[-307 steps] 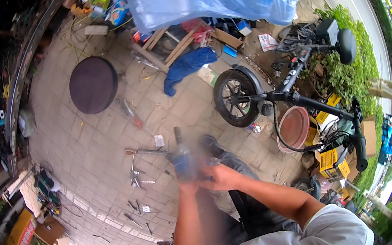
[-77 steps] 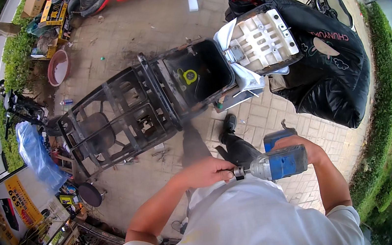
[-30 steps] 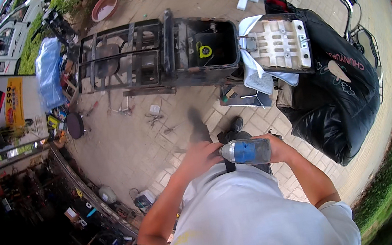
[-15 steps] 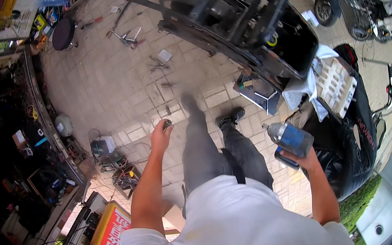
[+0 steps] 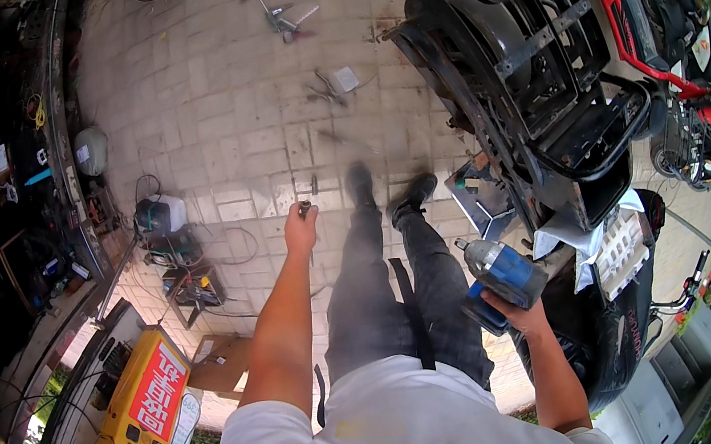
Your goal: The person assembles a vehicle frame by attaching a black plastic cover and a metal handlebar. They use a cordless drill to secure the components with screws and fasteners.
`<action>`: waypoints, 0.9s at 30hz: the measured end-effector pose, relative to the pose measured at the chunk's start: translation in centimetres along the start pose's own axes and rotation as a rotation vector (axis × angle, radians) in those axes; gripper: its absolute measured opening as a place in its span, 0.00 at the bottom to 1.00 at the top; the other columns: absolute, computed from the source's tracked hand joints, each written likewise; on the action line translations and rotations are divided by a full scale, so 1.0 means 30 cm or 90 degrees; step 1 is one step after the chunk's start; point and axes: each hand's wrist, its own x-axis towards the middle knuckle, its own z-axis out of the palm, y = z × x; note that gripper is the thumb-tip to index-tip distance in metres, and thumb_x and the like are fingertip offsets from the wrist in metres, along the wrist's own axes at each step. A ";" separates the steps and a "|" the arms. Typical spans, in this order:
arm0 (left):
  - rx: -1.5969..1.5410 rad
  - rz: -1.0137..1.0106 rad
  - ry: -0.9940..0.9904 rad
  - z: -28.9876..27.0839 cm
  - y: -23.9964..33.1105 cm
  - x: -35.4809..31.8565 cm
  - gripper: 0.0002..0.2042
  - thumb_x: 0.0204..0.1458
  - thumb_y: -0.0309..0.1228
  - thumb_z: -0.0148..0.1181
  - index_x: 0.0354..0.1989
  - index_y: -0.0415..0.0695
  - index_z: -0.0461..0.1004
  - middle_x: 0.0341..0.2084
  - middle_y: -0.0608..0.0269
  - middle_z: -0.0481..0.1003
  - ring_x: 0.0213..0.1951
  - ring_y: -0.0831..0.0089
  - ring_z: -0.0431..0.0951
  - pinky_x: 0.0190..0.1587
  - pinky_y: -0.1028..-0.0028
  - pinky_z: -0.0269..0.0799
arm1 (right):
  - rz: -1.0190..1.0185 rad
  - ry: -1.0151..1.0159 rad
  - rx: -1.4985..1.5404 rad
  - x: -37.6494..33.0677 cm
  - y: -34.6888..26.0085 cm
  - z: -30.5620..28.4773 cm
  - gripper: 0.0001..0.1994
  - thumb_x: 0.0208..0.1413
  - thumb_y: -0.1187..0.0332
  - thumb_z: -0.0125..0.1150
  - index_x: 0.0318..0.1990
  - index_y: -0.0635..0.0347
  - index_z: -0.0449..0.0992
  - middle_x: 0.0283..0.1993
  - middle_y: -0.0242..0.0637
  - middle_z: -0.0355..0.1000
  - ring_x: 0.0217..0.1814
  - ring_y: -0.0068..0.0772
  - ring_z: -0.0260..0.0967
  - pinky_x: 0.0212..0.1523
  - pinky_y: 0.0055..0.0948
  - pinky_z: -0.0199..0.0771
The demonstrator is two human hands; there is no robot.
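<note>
My right hand (image 5: 520, 313) is wrapped round the grip of a blue and grey cordless impact wrench (image 5: 508, 272). The tool's bare nose points up and left, and its battery sits beside my wrist. On the left, my left hand (image 5: 297, 232) is closed around a small dark metal socket (image 5: 306, 206), whose round end shows above the fingers. Beyond that hand, another small dark cylinder (image 5: 314, 184) lies on the paving. Both hands are held out in front of me, well apart.
A black metal vehicle frame (image 5: 523, 65) stands at the right. Near it are a dark tray (image 5: 480, 197) and a white slotted panel (image 5: 620, 252). Tools (image 5: 284, 23) lie on the far paving. At left stand a toolbox (image 5: 194, 290) and a yellow machine (image 5: 136, 430).
The whole view has turned, so the vehicle frame now sits further right. My legs have shifted with a step. Both hands keep hold of the socket and the impact wrench.
</note>
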 end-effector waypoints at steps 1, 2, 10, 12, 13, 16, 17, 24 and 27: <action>-0.020 -0.001 0.019 -0.001 0.002 0.003 0.19 0.52 0.42 0.60 0.45 0.41 0.71 0.31 0.55 0.77 0.35 0.63 0.77 0.40 0.67 0.70 | -0.018 -0.017 -0.030 0.023 -0.004 -0.007 0.20 0.44 0.73 0.72 0.45 0.64 0.74 0.42 0.36 0.75 0.43 0.26 0.73 0.45 0.27 0.72; -0.039 -0.002 0.038 -0.004 0.001 0.001 0.19 0.52 0.42 0.60 0.43 0.39 0.72 0.30 0.56 0.77 0.35 0.65 0.77 0.39 0.68 0.70 | -0.053 -0.050 -0.064 0.053 -0.017 -0.007 0.20 0.44 0.72 0.72 0.45 0.64 0.74 0.42 0.37 0.75 0.43 0.27 0.73 0.45 0.27 0.72; -0.278 0.038 -0.081 -0.101 0.682 -0.184 0.09 0.55 0.32 0.58 0.37 0.38 0.72 0.25 0.65 0.74 0.27 0.79 0.71 0.32 0.77 0.66 | -0.102 -0.128 -0.056 0.262 -0.112 -0.079 0.24 0.42 0.68 0.72 0.49 0.64 0.72 0.45 0.40 0.75 0.47 0.33 0.73 0.50 0.30 0.71; -0.251 0.121 -0.144 -0.078 0.878 -0.235 0.07 0.54 0.30 0.57 0.35 0.39 0.72 0.25 0.65 0.74 0.28 0.80 0.71 0.32 0.78 0.66 | -0.107 -0.134 -0.044 0.275 -0.126 -0.123 0.25 0.42 0.67 0.72 0.50 0.64 0.72 0.47 0.41 0.75 0.48 0.33 0.73 0.51 0.30 0.70; -0.235 0.160 -0.181 -0.059 0.985 -0.255 0.07 0.54 0.29 0.57 0.35 0.39 0.72 0.25 0.65 0.74 0.28 0.80 0.70 0.32 0.78 0.65 | -0.106 -0.137 -0.050 0.276 -0.145 -0.150 0.25 0.43 0.67 0.72 0.50 0.64 0.72 0.47 0.41 0.74 0.48 0.32 0.72 0.51 0.30 0.70; -0.151 0.285 -0.277 0.047 1.117 -0.170 0.05 0.52 0.27 0.57 0.34 0.39 0.71 0.26 0.66 0.74 0.28 0.80 0.70 0.32 0.78 0.65 | -0.167 -0.102 -0.060 0.284 -0.158 -0.252 0.25 0.43 0.67 0.72 0.50 0.65 0.72 0.47 0.42 0.75 0.48 0.32 0.73 0.51 0.31 0.70; -0.140 0.262 -0.288 0.085 1.169 -0.163 0.05 0.52 0.27 0.58 0.34 0.40 0.71 0.25 0.66 0.73 0.28 0.80 0.70 0.32 0.78 0.65 | -0.182 -0.085 -0.056 0.268 -0.138 -0.278 0.26 0.43 0.67 0.72 0.50 0.65 0.72 0.47 0.42 0.75 0.48 0.32 0.73 0.51 0.30 0.70; -0.373 0.005 -0.074 0.086 0.850 -0.014 0.07 0.54 0.29 0.57 0.38 0.44 0.68 0.26 0.66 0.73 0.27 0.77 0.72 0.29 0.76 0.69 | -0.024 0.008 -0.110 0.277 0.032 -0.420 0.19 0.42 0.71 0.71 0.43 0.65 0.75 0.41 0.43 0.77 0.44 0.35 0.75 0.46 0.31 0.72; -0.359 -0.058 0.060 -0.035 0.584 0.033 0.06 0.55 0.30 0.57 0.37 0.46 0.66 0.24 0.67 0.70 0.21 0.77 0.70 0.21 0.77 0.65 | 0.025 0.009 -0.114 0.287 0.058 -0.417 0.17 0.43 0.73 0.70 0.42 0.66 0.74 0.40 0.41 0.76 0.42 0.34 0.73 0.45 0.30 0.71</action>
